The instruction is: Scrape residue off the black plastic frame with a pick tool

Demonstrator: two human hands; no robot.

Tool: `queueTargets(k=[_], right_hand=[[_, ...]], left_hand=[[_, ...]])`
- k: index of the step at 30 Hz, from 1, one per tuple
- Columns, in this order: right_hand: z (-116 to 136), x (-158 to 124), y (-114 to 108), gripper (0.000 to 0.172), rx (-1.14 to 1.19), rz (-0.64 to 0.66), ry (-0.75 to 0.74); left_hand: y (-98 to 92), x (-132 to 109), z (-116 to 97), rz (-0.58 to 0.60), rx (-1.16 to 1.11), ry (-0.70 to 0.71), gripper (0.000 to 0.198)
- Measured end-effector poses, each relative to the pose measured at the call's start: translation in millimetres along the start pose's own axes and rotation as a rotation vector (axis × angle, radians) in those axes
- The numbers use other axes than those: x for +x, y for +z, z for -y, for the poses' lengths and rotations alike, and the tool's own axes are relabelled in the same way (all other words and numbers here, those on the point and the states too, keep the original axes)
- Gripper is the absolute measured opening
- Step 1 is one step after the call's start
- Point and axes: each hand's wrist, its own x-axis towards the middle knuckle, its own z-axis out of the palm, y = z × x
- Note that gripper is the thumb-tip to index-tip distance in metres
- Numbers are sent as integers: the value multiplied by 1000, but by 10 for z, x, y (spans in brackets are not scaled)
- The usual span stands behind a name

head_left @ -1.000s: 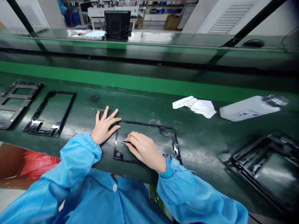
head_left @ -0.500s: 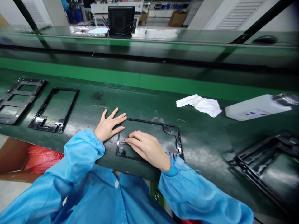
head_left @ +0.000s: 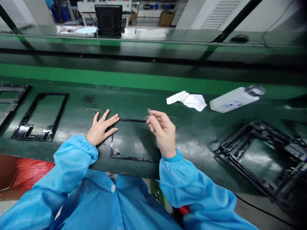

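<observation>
A thin black rectangular frame point(head_left: 124, 157) lies flat on the green bench right in front of me. My left hand point(head_left: 102, 127) rests open on the frame's upper left corner, fingers spread flat. My right hand point(head_left: 163, 131) is lifted above the frame's right side, fingers pinched shut on slim metal tweezers point(head_left: 149, 111) that point up and left. Whether the tips hold anything is too small to tell. Blue sleeves cover both arms.
Two more black frames point(head_left: 38, 116) lie at the left. A stack of black frames point(head_left: 261, 150) sits at the right. A crumpled white cloth point(head_left: 188, 100) and a white bottle point(head_left: 233, 99) lie beyond. A red-lined box point(head_left: 21, 172) stands below the bench edge.
My right hand has lifted off the frame's lower left part and moved up and right, taking the tweezers with it. My left hand stays pressed on the frame's corner.
</observation>
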Motion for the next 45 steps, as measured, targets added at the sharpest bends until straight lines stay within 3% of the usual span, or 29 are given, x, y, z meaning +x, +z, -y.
queueTargets(k=[9, 22, 29, 36, 41, 45], right_hand=[[-58, 44, -23, 30, 22, -38, 95], [57, 30, -33, 30, 14, -75, 69], [232, 34, -438, 28, -152, -172, -82], [62, -11, -1012, 25, -629, 22, -155], [-211, 30, -1117, 29, -585, 30, -65], [-276, 43, -1084, 28, -589, 48, -67]], left_hand=[[-28, -1, -4, 4, 2, -3, 47], [-40, -8, 7, 20, 21, 2, 48], [-25, -7, 30, 0, 37, 18, 48], [-13, -9, 37, -18, 46, 26, 48], [-6, -9, 59, -12, 52, 33, 48], [7, -15, 84, -20, 52, 44, 49]])
